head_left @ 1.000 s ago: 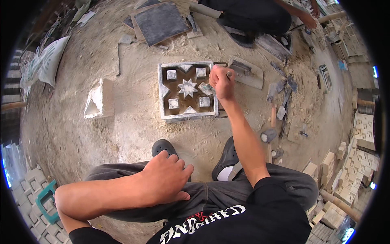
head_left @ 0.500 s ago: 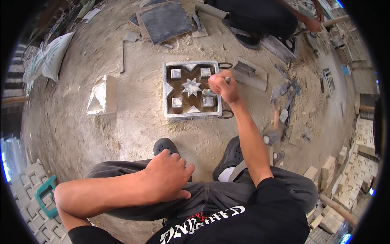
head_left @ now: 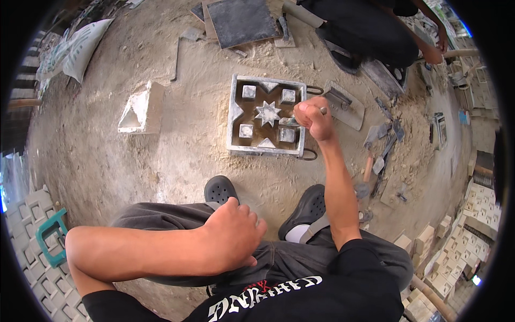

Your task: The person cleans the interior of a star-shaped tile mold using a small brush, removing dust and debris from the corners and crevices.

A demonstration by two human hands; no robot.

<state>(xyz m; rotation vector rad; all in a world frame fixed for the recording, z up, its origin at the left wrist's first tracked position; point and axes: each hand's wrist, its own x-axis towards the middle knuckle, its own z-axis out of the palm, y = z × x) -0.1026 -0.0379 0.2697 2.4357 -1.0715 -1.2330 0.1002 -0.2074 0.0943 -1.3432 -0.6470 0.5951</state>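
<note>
A square metal mould [head_left: 232,140] lies on the dusty ground in front of me. Inside it are an eight-pointed star block [head_left: 267,113], square blocks near the corners and triangular points along its sides. My right hand [head_left: 315,118] is closed in a fist over the mould's right wall. It grips what looks like a brush [head_left: 287,122], its handle end poking out of the fist and its head between the two right-hand blocks. My left hand [head_left: 236,233] hangs over my lap, fingers loosely bent, thumb apart, holding nothing.
A white hollow block [head_left: 144,110] stands left of the mould. Beyond it lie dark square boards [head_left: 241,24]. A trowel float [head_left: 343,104] and several hand tools [head_left: 383,142] lie to the right. Another person [head_left: 365,32] crouches at the far right. Patterned blocks [head_left: 466,231] are stacked nearby.
The whole view has shifted, so the mould appears further right and slightly higher. My right fist stays at its right wall with the brush; my left hand remains over my lap.
</note>
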